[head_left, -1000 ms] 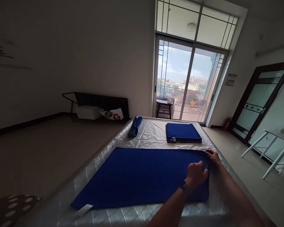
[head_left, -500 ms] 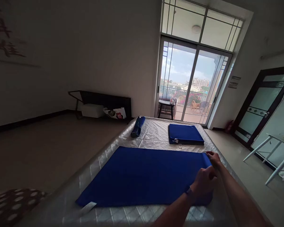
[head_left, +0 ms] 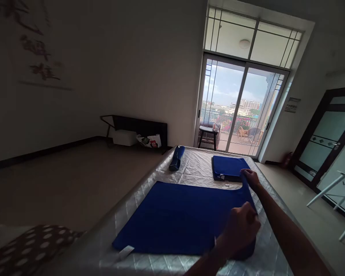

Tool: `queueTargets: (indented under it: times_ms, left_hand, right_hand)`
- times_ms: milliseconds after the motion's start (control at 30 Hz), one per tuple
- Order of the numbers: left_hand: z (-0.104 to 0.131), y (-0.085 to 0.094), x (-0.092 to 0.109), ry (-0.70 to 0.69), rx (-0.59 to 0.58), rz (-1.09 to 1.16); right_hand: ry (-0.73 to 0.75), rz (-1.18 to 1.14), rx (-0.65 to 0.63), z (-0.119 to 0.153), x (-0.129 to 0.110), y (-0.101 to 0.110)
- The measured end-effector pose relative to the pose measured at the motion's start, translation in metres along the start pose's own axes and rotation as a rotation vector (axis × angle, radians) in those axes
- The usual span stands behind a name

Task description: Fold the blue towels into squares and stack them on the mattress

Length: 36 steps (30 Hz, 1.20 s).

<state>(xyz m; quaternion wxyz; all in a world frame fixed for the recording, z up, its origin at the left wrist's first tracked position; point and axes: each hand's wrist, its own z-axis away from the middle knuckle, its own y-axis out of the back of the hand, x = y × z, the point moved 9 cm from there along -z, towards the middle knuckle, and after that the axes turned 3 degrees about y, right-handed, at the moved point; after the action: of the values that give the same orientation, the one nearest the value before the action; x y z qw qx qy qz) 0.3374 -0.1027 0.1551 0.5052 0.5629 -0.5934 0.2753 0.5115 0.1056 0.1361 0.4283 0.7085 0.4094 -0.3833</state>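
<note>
A dark blue mat (head_left: 181,218) lies spread on the mattress in front of me, with a white tag (head_left: 127,251) at its near left corner. My right hand (head_left: 250,179) pinches the mat's far right corner and holds it raised off the bed. Lower down, my left hand (head_left: 241,226) is closed at the mat's right edge, its fingertips partly hidden from view. Between the two hands the edge stands up in a fold.
A quilted, pale mattress (head_left: 192,168) carries a folded blue stack (head_left: 230,166) and a rolled blue bundle (head_left: 176,158) at its far end. Polka-dot fabric (head_left: 37,245) is at lower left. Behind stand a black bench (head_left: 140,126) and glass sliding doors (head_left: 241,103); a white table (head_left: 330,188) is at right.
My right hand has lifted the mat's far right corner up and away from the bed. The left hand stays by the right edge. The whole view has shifted slightly left.
</note>
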Motion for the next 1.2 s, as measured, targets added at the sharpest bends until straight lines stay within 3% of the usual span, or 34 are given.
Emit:
queueTargets:
  times_ms: [133, 333, 400, 500, 600, 733, 933, 1200]
  left_hand:
    - [0.041, 0.094, -0.038, 0.193, 0.212, -0.097]
    - [0.121, 0.237, -0.084, 0.43, 0.423, -0.492]
    - [0.144, 0.276, -0.09, 0.567, 0.466, -0.639]
    - [0.167, 0.314, -0.103, 0.817, 0.407, -0.779]
    - [0.178, 0.336, -0.115, 0.966, 0.351, -0.859]
    - [0.186, 0.354, -0.134, 1.056, 0.33, -0.931]
    - [0.188, 0.355, -0.155, 1.053, 0.285, -0.934]
    - [0.182, 0.347, -0.161, 0.992, 0.223, -0.933]
  right_hand:
    - [0.096, -0.038, -0.135, 0.002, -0.039, -0.094]
    - [0.27, -0.006, -0.334, 0.036, -0.093, -0.259]
    - [0.318, 0.016, -0.397, 0.049, -0.109, -0.312]
    - [0.382, 0.079, -0.497, 0.067, -0.126, -0.382]
    - [0.422, 0.18, -0.591, 0.083, -0.127, -0.434]
    - [0.439, 0.339, -0.671, 0.1, -0.109, -0.47]
    - [0.447, 0.538, -0.696, 0.11, -0.087, -0.482]
    - [0.497, 0.594, -0.7, 0.108, -0.097, -0.478]
